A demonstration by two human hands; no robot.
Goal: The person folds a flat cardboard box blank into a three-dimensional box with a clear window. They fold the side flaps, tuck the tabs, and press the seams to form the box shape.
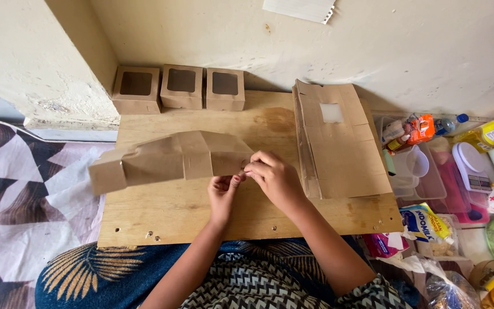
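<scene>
Both hands meet at the centre of a wooden board, fingers pinched together on one edge of a flat, unfolded brown cardboard box blank. The right hand curls its fingertips narrowly over the blank's right end, thumb and forefinger closed on the card. The left hand sits just below and to the left, at about seven o'clock from the right hand, its fingers bent tight and gripping the same edge from underneath. The two hands touch each other there.

The blank stretches away from the fingers towards nine o'clock, partly creased and lifted, its far left end reaching just past the left edge of the wooden board.

At three o'clock from the hands, just beside them, lies a stack of flat brown box blanks, each with a clear window patch. At twelve o'clock, along the wall, three assembled small brown boxes with window lids stand in a row, touching one another.

Further out at three o'clock, off the board, clear plastic containers, a small white scale and food packets crowd the floor. At nine o'clock a patterned cloth covers the floor.
</scene>
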